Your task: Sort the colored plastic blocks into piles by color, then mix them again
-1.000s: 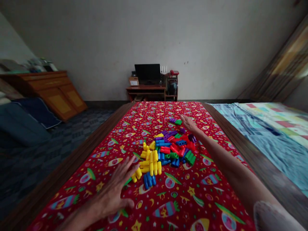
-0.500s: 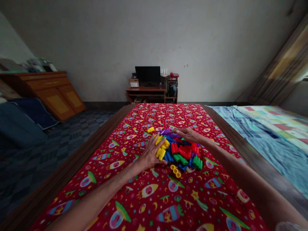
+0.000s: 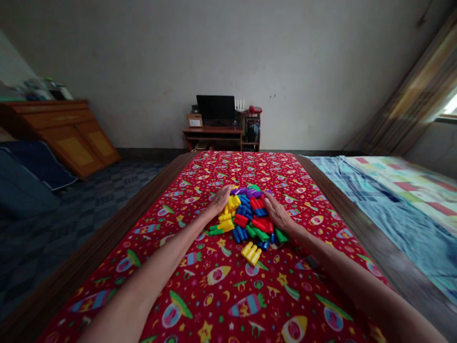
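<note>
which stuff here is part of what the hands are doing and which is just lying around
In hand:
left hand, cupped on the pile's left side
right hand, cupped on its right side
block pile
yellow block, loose in front of the pile
red cloth underneath

Lying about:
desk
monitor
cabinet
bedsheet

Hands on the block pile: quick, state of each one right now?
Left hand: open, cupped against the block pile on its left side.
Right hand: open, cupped against its right side.
</note>
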Demonstrator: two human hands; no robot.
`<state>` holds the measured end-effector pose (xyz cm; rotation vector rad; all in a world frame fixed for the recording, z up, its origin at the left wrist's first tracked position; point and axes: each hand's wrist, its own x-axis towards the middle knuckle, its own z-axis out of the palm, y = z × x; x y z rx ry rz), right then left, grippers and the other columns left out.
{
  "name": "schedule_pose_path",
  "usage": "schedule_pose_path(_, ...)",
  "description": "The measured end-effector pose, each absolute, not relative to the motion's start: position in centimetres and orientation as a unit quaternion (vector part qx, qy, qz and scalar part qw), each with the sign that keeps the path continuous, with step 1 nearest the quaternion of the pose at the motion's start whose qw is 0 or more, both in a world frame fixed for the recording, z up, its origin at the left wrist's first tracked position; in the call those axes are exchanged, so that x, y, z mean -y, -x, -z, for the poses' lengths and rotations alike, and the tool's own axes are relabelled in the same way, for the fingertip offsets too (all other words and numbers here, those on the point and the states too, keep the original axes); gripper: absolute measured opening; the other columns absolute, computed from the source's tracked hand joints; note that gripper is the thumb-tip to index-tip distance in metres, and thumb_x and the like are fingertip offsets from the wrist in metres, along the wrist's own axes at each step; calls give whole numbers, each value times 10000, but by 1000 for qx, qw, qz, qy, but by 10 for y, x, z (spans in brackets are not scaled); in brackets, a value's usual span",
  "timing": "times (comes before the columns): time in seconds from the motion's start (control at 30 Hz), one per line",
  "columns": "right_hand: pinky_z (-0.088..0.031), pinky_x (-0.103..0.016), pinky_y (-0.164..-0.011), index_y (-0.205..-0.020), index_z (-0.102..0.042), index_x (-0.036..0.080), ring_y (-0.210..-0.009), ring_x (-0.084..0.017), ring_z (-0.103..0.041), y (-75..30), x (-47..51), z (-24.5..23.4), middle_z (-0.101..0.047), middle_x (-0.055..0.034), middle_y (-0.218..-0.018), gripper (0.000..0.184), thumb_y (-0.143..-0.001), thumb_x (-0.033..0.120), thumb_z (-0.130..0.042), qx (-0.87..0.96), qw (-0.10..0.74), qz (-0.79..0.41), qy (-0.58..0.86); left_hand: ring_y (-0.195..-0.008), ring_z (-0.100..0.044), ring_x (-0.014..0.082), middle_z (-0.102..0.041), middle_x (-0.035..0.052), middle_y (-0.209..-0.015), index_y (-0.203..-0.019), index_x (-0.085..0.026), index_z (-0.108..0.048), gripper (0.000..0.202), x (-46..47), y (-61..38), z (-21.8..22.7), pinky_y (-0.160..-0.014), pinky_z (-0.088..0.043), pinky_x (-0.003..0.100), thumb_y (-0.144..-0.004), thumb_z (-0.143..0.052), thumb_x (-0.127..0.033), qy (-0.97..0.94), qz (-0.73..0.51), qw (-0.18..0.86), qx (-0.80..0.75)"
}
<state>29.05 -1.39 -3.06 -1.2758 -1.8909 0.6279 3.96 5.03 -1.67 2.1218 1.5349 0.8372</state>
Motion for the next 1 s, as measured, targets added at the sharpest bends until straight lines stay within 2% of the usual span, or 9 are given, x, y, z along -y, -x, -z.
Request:
schedule_pose_path(0.07, -309, -487, -1137, -1439, -434, 265, -1387, -246, -378, -292, 15, 19, -471, -84, -1461, 623, -949, 608, -259, 750, 374, -257, 481, -1284, -505, 192, -585, 95, -1351, -1347, -159, -513, 605, -41, -41, 15, -1099, -380, 354, -993, -82, -393, -783, -294, 212, -505)
schedule_pose_path(0.17, -306, -497, -1136, -1468, -393, 270, -1405, -253, -345, -316, 36, 12, -424, -89, -1495, 610, -962, 581, -255, 759, 367, -238, 483, -1351, -429, 210, -510, 101, -1432, -1438, -166, -407, 623, -12, -25, 11, -1128, -346, 394, -994, -61, -433, -804, -311, 179, -474)
schedule_pose_path(0.27, -314, -499, -1132, -1504, -318, 300, -1448, -277, -230, -344, 70, 20, -287, -80, -1568, 640, -932, 578, -392, 806, 322, -191, 458, -1452, -231, 272, -327, 94, -1554, -1497, -215, -311, 613, 33, -11, 6, -1183, -208, 494, -982, -191, -525, -852, -288, 73, -431)
schedule_pose_path(0.37, -334, -503, -1121, -1529, -227, 329, -1459, -317, -164, -348, 92, 33, -116, -74, -1614, 806, -845, 568, -579, 859, 262, -138, 417, -1475, -110, 325, -209, 21, -1600, -1472, -364, -339, 600, 77, -26, 5, -1174, -123, 586, -923, -385, -603, -925, -214, 1, -315)
schedule_pose_path(0.43, -328, -523, -1118, -1540, -174, 320, -1467, -327, -111, -335, 90, 38, -46, -85, -1621, 835, -850, 524, -596, 875, 253, -111, 397, -1475, -93, 339, -235, -17, -1591, -1454, -427, -342, 627, 93, -50, 6, -1164, -108, 615, -875, -473, -629, -951, -167, -26, -259)
schedule_pose_path(0.53, -272, -559, -1133, -1550, -146, 256, -1472, -329, -25, -313, 71, 40, -21, -127, -1618, 795, -894, 457, -548, 882, 278, -92, 369, -1469, -143, 324, -285, -28, -1574, -1447, -416, -358, 565, 94, -79, 7, -1164, -68, 626, -910, -491, -529, -950, -146, -56, -269)
schedule_pose_path(0.63, -252, -560, -1139, -1540, -198, 256, -1474, -320, -60, -306, 53, 35, -68, -128, -1616, 761, -897, 475, -541, 876, 290, -105, 372, -1454, -210, 304, -309, 4, -1566, -1443, -373, -385, 517, 81, -81, 4, -1170, -73, 608, -940, -477, -447, -931, -154, -74, -323)
schedule_pose_path(0.8, -313, -510, -1125, -1462, -393, 280, -1435, -280, -275, -319, 41, 29, -311, -106, -1555, 614, -915, 551, -455, 798, 366, -149, 455, -1433, -263, 320, -344, 66, -1549, -1455, -324, -386, 588, 64, -44, -1, -1163, -147, 587, -922, -433, -569, -889, -211, -71, -401)
schedule_pose_path(1.0, -368, -497, -1084, -1286, -591, 240, -1302, -279, -484, -308, 19, 30, -604, -104, -1316, 604, -919, 622, -302, 703, 408, -209, 544, -1424, -306, 250, -408, 134, -1497, -1452, -198, -384, 540, 34, -27, 25, -1139, -312, 464, -1000, -209, -435, -809, -311, 58, -495)
